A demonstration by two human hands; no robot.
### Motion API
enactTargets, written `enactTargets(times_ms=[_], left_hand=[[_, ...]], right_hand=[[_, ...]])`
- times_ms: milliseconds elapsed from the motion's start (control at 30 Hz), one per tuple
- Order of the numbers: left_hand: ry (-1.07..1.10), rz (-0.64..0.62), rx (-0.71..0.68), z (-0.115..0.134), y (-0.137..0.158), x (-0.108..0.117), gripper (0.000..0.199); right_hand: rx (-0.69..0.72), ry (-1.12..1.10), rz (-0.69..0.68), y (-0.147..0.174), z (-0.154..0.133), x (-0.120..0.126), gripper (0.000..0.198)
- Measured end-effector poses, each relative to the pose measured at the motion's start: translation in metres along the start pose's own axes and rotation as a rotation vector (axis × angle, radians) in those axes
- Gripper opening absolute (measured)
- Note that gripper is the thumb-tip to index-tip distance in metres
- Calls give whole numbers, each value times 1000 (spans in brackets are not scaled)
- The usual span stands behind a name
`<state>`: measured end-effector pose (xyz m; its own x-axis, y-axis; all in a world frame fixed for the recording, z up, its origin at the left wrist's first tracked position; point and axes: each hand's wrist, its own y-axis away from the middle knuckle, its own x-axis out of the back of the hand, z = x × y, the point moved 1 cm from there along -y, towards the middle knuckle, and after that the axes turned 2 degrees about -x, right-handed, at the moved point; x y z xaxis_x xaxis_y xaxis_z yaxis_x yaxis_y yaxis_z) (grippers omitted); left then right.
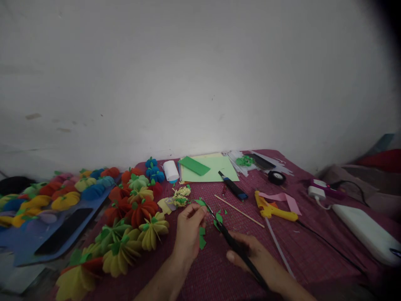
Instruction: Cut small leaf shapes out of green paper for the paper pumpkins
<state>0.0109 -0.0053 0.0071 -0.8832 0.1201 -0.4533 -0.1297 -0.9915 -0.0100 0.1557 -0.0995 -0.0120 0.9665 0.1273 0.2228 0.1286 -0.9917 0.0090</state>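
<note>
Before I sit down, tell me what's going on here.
Someone's left hand pinches a small green piece, while the right hand holds a black tool, apparently scissors, with its metal tip close to that piece. Green scraps lie by the hands. Pumpkin shapes crowd the left side; a yellow glue gun lies to the right, unheld.

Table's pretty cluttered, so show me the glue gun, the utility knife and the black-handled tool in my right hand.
Glue gun (272, 211), head view: on its yellow body.
Utility knife (233, 187), head view: on its handle.
Black-handled tool (237, 247), head view: on its black handle.
</note>
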Motion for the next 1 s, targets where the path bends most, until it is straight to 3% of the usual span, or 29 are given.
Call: enactTargets(times_ms=[167,333,667,867,1000], left_hand=[[52,-9,31,1,1,-1,21],[49,-23,53,2,1,0,22],[32,-107,83,-2,5,-2,21],[-14,-160,77,-3,11,-6,25],[-43,-152,51,-8,10,-5,22]], right_hand=[[-112,-144,53,-3,20,-13,46],[41,-255,151,-4,8,-4,40],[44,-267,459,-27,-13,6,38],[93,-399,417,-43,-20,3,43],[154,-368,437,-47,-19,-1,44]])
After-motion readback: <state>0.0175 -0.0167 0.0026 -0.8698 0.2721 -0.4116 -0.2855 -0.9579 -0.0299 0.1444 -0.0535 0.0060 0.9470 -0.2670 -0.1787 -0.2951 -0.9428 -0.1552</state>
